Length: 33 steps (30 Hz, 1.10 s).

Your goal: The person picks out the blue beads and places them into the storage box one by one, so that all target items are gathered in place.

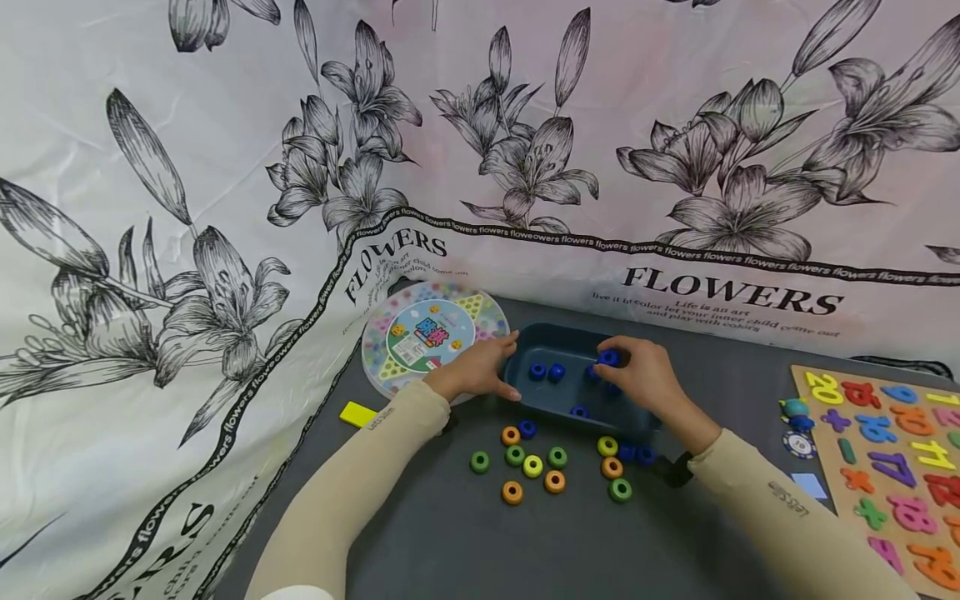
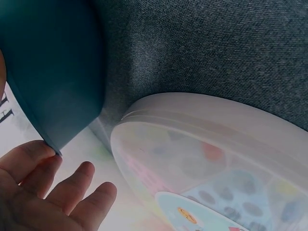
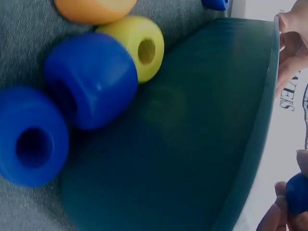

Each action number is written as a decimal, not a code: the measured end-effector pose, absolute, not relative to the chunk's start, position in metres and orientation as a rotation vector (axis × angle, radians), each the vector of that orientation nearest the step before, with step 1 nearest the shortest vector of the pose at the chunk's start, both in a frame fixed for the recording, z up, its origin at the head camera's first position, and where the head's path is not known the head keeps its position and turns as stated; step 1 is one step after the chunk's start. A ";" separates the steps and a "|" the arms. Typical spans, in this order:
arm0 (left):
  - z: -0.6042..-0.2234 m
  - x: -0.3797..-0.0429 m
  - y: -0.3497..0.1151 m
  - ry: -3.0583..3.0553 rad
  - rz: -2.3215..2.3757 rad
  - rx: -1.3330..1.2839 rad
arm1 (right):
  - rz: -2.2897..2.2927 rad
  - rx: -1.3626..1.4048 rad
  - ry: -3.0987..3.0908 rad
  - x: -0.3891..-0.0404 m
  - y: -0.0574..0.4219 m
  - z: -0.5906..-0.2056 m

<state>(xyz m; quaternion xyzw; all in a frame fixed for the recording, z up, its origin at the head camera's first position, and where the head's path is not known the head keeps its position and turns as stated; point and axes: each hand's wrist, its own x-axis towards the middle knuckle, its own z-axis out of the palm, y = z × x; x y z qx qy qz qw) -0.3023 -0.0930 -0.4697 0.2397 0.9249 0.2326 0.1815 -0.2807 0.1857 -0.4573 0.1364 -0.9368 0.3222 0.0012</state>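
Note:
A dark blue-green tray (image 1: 551, 393) holds several blue beads (image 1: 557, 372). At its left end my left hand (image 1: 477, 367) holds the rim, thumb toward the near corner and fingers toward the far one. The left wrist view shows those fingertips (image 2: 45, 151) on the tray's edge. Over the tray's right half, my right hand (image 1: 647, 372) pinches a blue bead (image 1: 608, 357) between thumb and fingers. That bead (image 3: 298, 193) also shows at the right edge of the right wrist view.
Orange, green, yellow and blue beads (image 1: 532, 466) lie on the dark table before the tray. A round clear box (image 1: 386, 317) stands at left beside a yellow block (image 1: 357, 414). At right are a number board (image 1: 847, 417), a small turquoise figure (image 1: 796, 410) and a chip (image 1: 798, 444).

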 end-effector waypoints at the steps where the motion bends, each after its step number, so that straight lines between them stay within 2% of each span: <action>1: -0.470 -0.303 -0.093 2.612 0.658 0.677 | 1.012 0.432 -2.941 -0.282 0.186 -0.457; 28: -0.471 -0.306 -0.093 2.624 0.647 0.637 | 0.904 0.581 -2.943 -0.288 0.176 -0.455; 33: -0.471 -0.305 -0.092 2.614 0.657 0.642 | 0.888 0.601 -2.896 -0.279 0.167 -0.451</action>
